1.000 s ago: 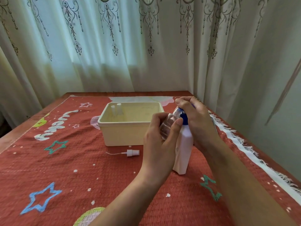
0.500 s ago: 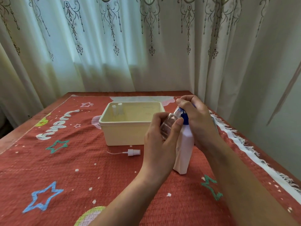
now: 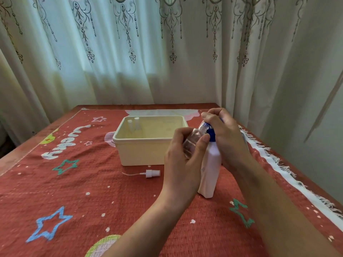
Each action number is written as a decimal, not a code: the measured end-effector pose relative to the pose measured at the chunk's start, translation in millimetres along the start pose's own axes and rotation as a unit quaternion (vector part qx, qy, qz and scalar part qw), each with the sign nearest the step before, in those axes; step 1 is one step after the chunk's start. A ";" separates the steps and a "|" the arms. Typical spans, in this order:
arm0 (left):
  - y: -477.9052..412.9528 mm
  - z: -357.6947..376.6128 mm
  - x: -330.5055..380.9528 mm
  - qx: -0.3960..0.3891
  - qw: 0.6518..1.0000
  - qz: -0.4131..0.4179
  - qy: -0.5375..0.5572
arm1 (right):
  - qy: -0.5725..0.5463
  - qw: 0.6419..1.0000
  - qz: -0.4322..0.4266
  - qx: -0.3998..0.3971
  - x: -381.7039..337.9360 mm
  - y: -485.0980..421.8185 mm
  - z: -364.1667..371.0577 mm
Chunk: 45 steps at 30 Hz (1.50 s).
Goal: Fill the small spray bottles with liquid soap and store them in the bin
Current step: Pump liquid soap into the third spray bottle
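My left hand (image 3: 182, 165) grips a small clear spray bottle (image 3: 193, 140), tilted with its open neck up against the blue pump top (image 3: 211, 133) of a tall white soap bottle (image 3: 210, 172). That soap bottle stands upright on the cloth. My right hand (image 3: 225, 134) curls over the pump head from above. A white spray nozzle (image 3: 151, 173) with its thin tube lies on the cloth in front of the cream bin (image 3: 144, 153). Two small white-capped bottles (image 3: 134, 124) stand in the bin's far left corner.
A red cloth (image 3: 78, 191) with stars and letters covers the wooden table. Curtains hang close behind and to the right. The cloth's white fringed edge (image 3: 289, 175) runs along the table's right side.
Both hands and the bottles stay in nearly the same pose; only the view has shifted slightly.
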<state>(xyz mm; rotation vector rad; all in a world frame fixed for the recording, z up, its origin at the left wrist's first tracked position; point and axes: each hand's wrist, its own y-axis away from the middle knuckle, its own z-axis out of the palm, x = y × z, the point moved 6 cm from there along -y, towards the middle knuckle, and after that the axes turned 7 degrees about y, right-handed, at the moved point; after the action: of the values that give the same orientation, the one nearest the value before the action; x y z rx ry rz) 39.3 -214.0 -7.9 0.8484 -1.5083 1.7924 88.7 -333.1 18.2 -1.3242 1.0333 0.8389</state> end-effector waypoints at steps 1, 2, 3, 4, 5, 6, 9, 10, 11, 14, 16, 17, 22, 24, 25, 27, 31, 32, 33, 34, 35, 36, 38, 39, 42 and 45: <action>-0.6 -0.2 0.6 0.001 1.000 0.003 0.000 | -0.003 1.000 0.001 0.001 0.2 0.2 0.1; -1.2 0.1 1.4 0.001 1.000 0.004 0.002 | -0.008 1.000 0.003 0.000 0.4 0.6 0.4; -1.7 0.7 1.9 0.000 1.000 0.004 0.003 | -0.013 1.000 0.005 -0.003 -0.1 1.1 1.0; -2.5 0.9 2.6 -0.001 1.000 0.005 0.003 | -0.015 1.000 0.008 -0.008 -0.3 1.4 2.1; -3.0 1.2 3.2 -0.001 1.000 0.005 0.001 | -0.013 1.000 0.011 -0.012 -0.5 1.5 3.0; -3.6 1.3 3.5 -0.002 1.000 0.006 0.000 | -0.008 1.000 0.013 -0.013 -0.3 1.2 3.2; -2.2 1.4 2.0 -0.003 1.000 -0.001 0.001 | -0.013 1.000 0.011 -0.005 1.3 -0.4 1.5; -1.4 1.5 1.5 -0.003 1.000 -0.002 0.001 | -0.015 1.000 0.008 -0.002 1.6 -1.0 0.5; -0.4 1.3 0.9 -0.003 1.000 -0.003 0.000 | -0.010 1.000 0.004 0.000 1.6 -1.4 0.0; 0.9 -0.3 0.1 -0.001 1.000 -0.002 -0.002 | 0.000 1.000 -0.004 0.003 1.0 -1.9 1.3; -0.6 -0.3 1.2 0.001 1.000 0.003 -0.002 | -0.012 1.000 -0.005 0.005 1.1 -2.4 0.6; -1.3 -0.2 1.5 0.001 1.000 0.005 -0.002 | -0.016 1.000 -0.004 0.004 0.8 -1.9 0.8; -4.2 1.0 3.0 0.000 1.000 0.008 -0.001 | -0.011 1.000 0.004 -0.005 -0.6 0.4 2.3; -3.2 1.2 2.5 -0.001 1.000 0.005 -0.002 | -0.013 1.000 0.002 -0.003 0.0 -0.4 1.4; -2.4 1.1 2.0 -0.002 1.000 0.005 -0.002 | -0.013 1.000 0.001 -0.004 0.0 -0.6 1.1; -0.6 0.8 0.4 -0.001 1.000 0.002 -0.005 | -0.008 1.000 -0.005 -0.005 -0.5 -0.6 0.6; 0.3 0.8 -0.2 0.002 1.000 0.001 0.000 | 0.003 1.000 -0.020 0.000 -1.4 -0.2 0.2; -0.5 0.7 0.4 0.003 1.000 0.003 -0.001 | 0.001 1.000 -0.021 0.001 -1.1 -0.3 0.6; -1.3 1.2 0.9 0.004 1.000 0.004 -0.002 | 0.000 1.000 -0.017 0.001 -0.6 -0.1 0.6; -2.0 1.5 1.5 0.005 1.000 0.006 -0.002 | -0.002 1.000 -0.011 -0.001 -0.2 -0.1 1.1; -2.4 1.5 1.9 0.007 1.000 0.007 -0.002 | -0.006 1.000 -0.005 -0.004 0.0 0.1 1.6; -3.0 1.6 2.5 0.008 1.000 0.008 -0.002 | -0.009 1.000 -0.002 -0.005 0.3 -0.1 1.8; -3.0 2.1 2.7 0.006 1.000 0.006 0.000 | -0.007 1.000 -0.002 -0.004 0.7 -0.8 1.5; -2.6 2.1 2.2 0.006 1.000 0.005 0.001 | -0.003 1.000 -0.004 -0.002 0.6 -1.4 1.0; -0.6 1.7 0.5 0.004 1.000 0.002 0.000 | -0.003 1.000 -0.011 0.004 0.7 -2.4 -0.2; 0.0 1.4 -0.7 0.002 1.000 -0.001 -0.001 | -0.007 1.000 -0.015 0.003 1.1 -2.2 0.4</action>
<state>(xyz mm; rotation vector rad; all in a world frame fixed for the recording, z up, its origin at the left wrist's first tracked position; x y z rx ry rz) 39.9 -215.3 -8.2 0.8544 -1.5050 1.7943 91.2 -333.0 18.0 -1.3233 1.0014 0.8210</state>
